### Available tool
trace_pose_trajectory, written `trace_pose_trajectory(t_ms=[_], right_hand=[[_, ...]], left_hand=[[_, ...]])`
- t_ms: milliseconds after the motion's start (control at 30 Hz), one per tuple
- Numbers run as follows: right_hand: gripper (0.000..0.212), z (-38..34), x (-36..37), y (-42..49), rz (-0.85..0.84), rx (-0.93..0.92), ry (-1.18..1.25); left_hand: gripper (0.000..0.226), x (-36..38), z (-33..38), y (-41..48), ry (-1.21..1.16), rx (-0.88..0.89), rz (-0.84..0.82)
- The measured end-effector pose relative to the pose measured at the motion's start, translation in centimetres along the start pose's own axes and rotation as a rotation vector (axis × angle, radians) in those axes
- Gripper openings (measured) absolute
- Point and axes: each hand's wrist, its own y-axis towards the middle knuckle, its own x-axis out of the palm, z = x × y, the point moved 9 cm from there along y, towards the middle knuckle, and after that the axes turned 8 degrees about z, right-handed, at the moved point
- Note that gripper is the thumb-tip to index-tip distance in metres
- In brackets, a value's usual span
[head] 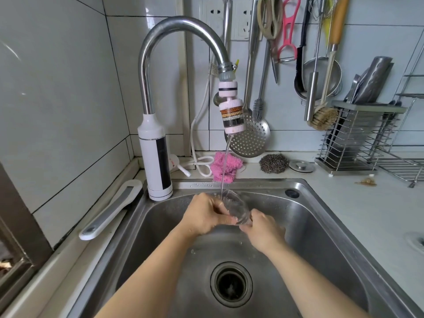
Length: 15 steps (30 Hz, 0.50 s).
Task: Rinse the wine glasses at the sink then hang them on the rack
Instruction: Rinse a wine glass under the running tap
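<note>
I'm seeing the left hand (203, 214) curling round the bowl of one wine glass (236, 208) and the right hand (263, 232) gripping its lower end, hiding the stem. The glass is sitting tilted over the sink (325, 210), rim under one stream (226, 157) from the faucet (181, 25), its clear outline blurring into the steel.

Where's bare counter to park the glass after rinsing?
Best: counter right of the sink, in front of the knife holder. Back ledge is crowded: pink cloth, steel scourer, plug. Left ledge: white-handled tool. Left hand and right hand hold the wine glass.
</note>
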Motion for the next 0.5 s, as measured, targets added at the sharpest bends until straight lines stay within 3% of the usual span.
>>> trace_pose_trajectory(t_ms=[67,233,400,500], right_hand=[[0.023,0.1,-0.4,0.1,0.032,0.006,0.001],[0.026,0.1,0.0,0.1,-0.003,0.002,-0.025],[0.022,-0.1,0.0,0.2,0.008,-0.001,0.029],[0.020,-0.1,0.1,0.2,0.005,-0.011,0.021]], left_hand=[[0.013,-0.3,-0.2,0.1,0.012,-0.008,0.011],[0.011,2.2,-0.5,-1.0,-0.184,-0.117,-0.223],[0.015,-0.4,-0.5,0.0,0.057,-0.030,0.028],[0.015,0.0,-0.8,0.0,0.068,-0.053,-0.005]])
